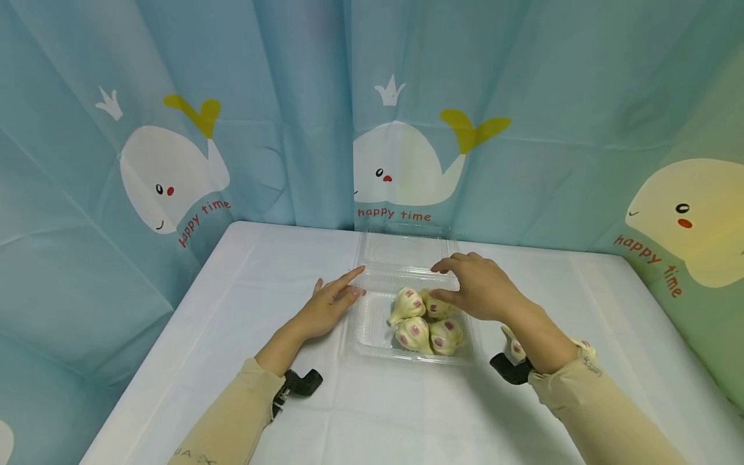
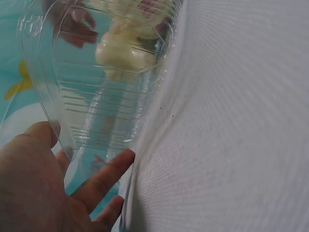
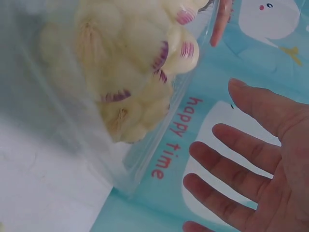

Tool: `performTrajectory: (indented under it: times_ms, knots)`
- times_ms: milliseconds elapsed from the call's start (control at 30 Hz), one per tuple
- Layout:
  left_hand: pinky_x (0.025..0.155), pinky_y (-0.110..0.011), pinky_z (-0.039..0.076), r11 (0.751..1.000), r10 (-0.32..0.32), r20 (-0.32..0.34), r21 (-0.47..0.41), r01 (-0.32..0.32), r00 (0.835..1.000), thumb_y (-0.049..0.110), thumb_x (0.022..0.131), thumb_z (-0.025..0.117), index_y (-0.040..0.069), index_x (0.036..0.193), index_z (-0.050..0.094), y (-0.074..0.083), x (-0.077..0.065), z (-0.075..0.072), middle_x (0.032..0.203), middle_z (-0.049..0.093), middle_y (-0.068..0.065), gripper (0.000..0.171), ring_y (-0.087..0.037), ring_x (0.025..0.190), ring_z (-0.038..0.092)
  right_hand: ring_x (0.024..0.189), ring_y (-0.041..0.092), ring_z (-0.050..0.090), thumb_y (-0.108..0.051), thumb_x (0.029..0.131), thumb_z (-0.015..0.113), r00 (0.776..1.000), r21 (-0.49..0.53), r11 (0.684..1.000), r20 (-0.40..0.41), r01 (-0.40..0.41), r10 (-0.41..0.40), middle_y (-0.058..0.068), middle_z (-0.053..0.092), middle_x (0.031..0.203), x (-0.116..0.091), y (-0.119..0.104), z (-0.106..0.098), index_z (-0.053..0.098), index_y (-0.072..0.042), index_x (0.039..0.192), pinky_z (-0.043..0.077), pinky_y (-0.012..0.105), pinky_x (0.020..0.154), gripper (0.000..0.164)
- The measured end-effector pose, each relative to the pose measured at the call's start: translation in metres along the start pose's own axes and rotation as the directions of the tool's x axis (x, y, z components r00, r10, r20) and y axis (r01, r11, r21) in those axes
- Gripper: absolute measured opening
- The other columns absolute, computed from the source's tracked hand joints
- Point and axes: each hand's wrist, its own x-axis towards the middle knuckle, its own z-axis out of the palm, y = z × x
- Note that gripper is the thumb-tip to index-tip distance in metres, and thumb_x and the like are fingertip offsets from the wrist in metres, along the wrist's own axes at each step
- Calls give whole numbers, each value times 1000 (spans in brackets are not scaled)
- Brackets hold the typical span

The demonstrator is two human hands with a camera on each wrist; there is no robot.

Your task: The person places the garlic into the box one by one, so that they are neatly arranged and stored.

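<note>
Right grip (image 3: pixel 287 183) spread, left grip (image 2: pixel 38 188) likewise, near a clear box (image 1: pixel 371 323), four garlic bulbs (image 1: pixel 414 332) distinct in head view only

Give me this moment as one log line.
clear box: lid open | garlic bulbs: four inside | left hand: beside box | right hand: empty, near box

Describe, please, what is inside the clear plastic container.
Four garlic bulbs lie inside the clear plastic container. In the head view, the right hand hides part of the rear right bulb; what is directly beneath the bulbs cannot be seen.
</note>
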Motion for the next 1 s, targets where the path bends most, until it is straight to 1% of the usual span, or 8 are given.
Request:
performTrajectory:
  times_ms: [167,233,500,800,1000]
  knots:
    - [129,-58,-13,1000,-10,2,1,10,1000,47,111,43,49,161,26,0,0,0,138,69,3,53,-20,151,42,119,40,63,-36,94,77,1000,10,1000,-9,-12,12,11,72,126,-5,7,-2,70,-10,129,49,62,98,44]
    - [129,-57,-13,1000,-12,3,1,12,1000,48,111,42,50,161,25,0,-1,0,138,69,3,53,-20,151,42,119,40,62,-37,94,76,1000,15,1000,-12,-25,25,11,72,126,-8,10,-2,70,-10,129,49,62,98,45]
    - [128,-59,-12,1000,-5,4,2,5,1000,49,111,41,46,163,26,0,0,-1,139,69,3,54,-21,151,42,124,43,59,-36,95,76,997,49,996,-22,-73,75,13,70,129,-21,22,-5,68,-10,132,47,65,100,46]
    - [128,-59,-13,1000,3,9,-7,-3,1000,48,111,41,47,162,26,-3,1,-1,138,70,3,53,-21,151,42,128,46,56,-42,97,72,990,78,987,1,-144,144,18,67,134,-38,38,-4,64,-8,137,47,67,99,53]
    - [128,-59,-13,1000,3,11,-2,-2,1000,49,111,41,47,162,25,-3,2,-1,138,69,3,53,-21,151,42,124,46,57,-46,98,70,986,72,984,-3,-165,166,19,67,131,-48,49,-5,64,-8,138,50,65,92,55]
